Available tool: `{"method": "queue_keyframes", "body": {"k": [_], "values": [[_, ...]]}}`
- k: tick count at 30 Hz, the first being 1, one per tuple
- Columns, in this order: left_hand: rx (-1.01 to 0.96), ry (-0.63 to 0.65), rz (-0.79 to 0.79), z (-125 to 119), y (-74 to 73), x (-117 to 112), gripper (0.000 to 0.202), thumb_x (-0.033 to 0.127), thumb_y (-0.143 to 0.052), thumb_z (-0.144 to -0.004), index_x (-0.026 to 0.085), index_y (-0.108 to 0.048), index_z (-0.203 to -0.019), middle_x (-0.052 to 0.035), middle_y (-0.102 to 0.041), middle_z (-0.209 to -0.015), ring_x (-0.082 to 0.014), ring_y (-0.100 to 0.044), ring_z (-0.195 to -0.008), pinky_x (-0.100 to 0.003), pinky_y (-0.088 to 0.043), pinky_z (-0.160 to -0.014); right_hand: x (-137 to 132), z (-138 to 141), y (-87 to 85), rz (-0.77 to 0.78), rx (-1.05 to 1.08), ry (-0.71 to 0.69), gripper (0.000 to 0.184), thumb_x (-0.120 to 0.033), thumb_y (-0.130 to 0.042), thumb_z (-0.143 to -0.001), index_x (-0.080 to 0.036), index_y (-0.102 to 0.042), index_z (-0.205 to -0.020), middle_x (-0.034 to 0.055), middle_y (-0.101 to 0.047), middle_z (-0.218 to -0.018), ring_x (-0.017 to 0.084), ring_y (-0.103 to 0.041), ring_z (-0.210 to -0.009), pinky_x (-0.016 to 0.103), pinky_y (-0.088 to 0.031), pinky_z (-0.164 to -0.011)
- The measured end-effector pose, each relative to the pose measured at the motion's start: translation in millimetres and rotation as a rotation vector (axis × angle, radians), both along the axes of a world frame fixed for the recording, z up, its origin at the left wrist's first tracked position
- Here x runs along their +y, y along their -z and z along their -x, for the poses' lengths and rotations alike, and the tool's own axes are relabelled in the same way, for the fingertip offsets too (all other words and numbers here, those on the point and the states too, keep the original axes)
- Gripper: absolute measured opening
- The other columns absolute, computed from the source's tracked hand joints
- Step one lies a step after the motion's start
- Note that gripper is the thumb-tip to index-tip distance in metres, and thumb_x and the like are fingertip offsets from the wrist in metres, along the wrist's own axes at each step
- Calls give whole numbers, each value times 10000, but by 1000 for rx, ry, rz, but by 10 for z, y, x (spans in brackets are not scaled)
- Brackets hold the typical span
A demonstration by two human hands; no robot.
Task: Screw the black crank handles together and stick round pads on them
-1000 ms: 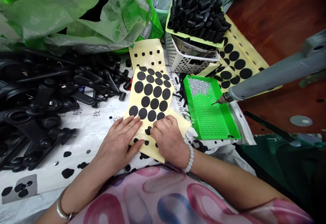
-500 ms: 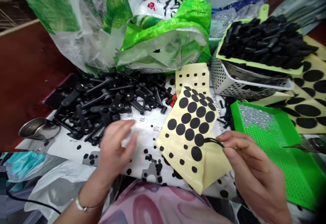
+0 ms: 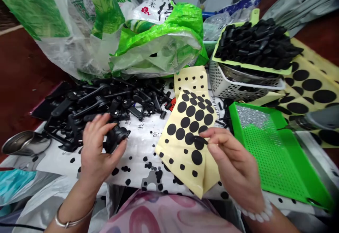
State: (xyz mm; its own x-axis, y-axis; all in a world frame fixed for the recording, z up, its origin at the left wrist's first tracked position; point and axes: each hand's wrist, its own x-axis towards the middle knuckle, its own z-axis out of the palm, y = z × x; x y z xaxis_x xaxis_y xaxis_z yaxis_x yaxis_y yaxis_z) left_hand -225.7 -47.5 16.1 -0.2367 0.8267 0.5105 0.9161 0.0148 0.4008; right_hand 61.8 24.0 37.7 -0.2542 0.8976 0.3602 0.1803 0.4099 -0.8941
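Observation:
My left hand [image 3: 99, 151] is at the near edge of a pile of black plastic handle-like parts [image 3: 87, 100]. Its thumb and fingers are curved around one black part with a round flanged end [image 3: 118, 137]; the palm hides the rest of that part. In my right hand [image 3: 233, 160], thumb and fingertips pinch a thin black round pad [image 3: 200, 140], seen nearly edge-on. That hand is over the right side of a yellow backing sheet [image 3: 169, 148] bearing rows of black round pads and smaller black dots.
To the right lies a bright green tray [image 3: 280, 158] with small shiny pieces, beside a pointed tool [image 3: 304, 120]. Behind it, a white basket [image 3: 225, 84] supports a tray of black tubes [image 3: 259, 45]. A metal cup [image 3: 23, 144] stands left; plastic bags [image 3: 159, 45] fill the back.
My left hand has moved left and closed around a black part from the pile. My right hand has shifted left over the yellow sheet, still pinching the black pad. The view has moved slightly.

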Motion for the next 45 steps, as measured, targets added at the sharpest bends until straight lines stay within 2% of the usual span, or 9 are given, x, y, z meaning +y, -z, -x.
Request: {"method": "queue_keyframes", "body": {"k": [3, 6, 8, 12, 20, 27, 32, 37, 45], "values": [[-514, 116, 9, -233, -118, 103, 533, 294, -645, -792, 210, -461, -1286, -61, -710, -963, -223, -683, -876, -383, -534, -842, 34, 108, -106, 190, 108, -106, 78, -200, -522, -866, -202, -558, -797, 47, -599, -1010, 151, -550, -1005, 291, -437, -888], [-863, 187, 197, -474, -194, 236, 532, 342, -630, -811, 168, -494, -1295, -22, -709, -759, -141, -643, -601, -246, -526, -578, 96, 211, -227, 426, 185, -226, 98, -239, -562, -834, -187, -560, -752, 54, -609, -1053, 156, -561, -1020, 302, -437, -909], [-1012, 253, 342, -584, -212, 303, 530, 345, -632, -816, 153, -505, -1294, 0, -686, -679, -110, -595, -542, -208, -497, -539, 151, 251, -296, 553, 178, -274, 122, -259, -585, -816, -175, -558, -731, 60, -612, -1060, 153, -561, -1007, 301, -436, -910], [-1179, 415, 526, -675, -176, 339, 530, 306, -641, -820, 144, -496, -1303, 23, -650, -611, -100, -588, -582, -191, -503, -637, 257, 264, -351, 708, 124, -322, 113, -260, -604, -789, -154, -578, -762, 67, -620, -1023, 132, -568, -876, 293, -458, -822], [-1317, 419, 481, -762, -224, 241, 537, 291, -695, -775, 176, -551, -1280, -23, -670, -720, -161, -644, -777, -191, -508, -699, 314, 314, -300, 798, 93, -365, 154, -280, -623, -763, -150, -613, -844, 53, -624, -915, 138, -580, -807, 322, -454, -816], [-1227, 550, 545, -699, -168, 266, 570, 325, -661, -813, 202, -483, -1340, -35, -691, -811, -169, -651, -890, -208, -500, -815, 311, 367, -275, 757, 31, -375, 105, -234, -580, -780, -135, -603, -808, 49, -614, -891, 122, -548, -810, 293, -425, -825], [-1211, 537, 521, -754, -154, 277, 584, 340, -655, -813, 155, -475, -1337, -62, -699, -860, -204, -629, -998, -246, -489, -877, 322, 367, -258, 759, 7, -371, 95, -229, -576, -777, -136, -591, -766, 45, -611, -927, 97, -524, -762, 259, -413, -773], [-1179, 504, 523, -797, -178, 278, 649, 366, -645, -811, 71, -437, -1351, -64, -690, -772, -206, -630, -971, -260, -483, -892, 318, 365, -239, 780, 13, -367, 82, -215, -571, -781, -136, -578, -763, 33, -598, -899, 87, -511, -744, 244, -410, -758], [-1096, 457, 498, -855, -197, 280, 649, 372, -616, -810, 9, -451, -1323, -157, -671, -1085, -128, -608, -707, -207, -528, -682, 285, 367, -233, 755, -15, -330, 91, -221, -563, -794, -133, -560, -768, 51, -597, -947, 97, -519, -789, 245, -420, -778]]}}
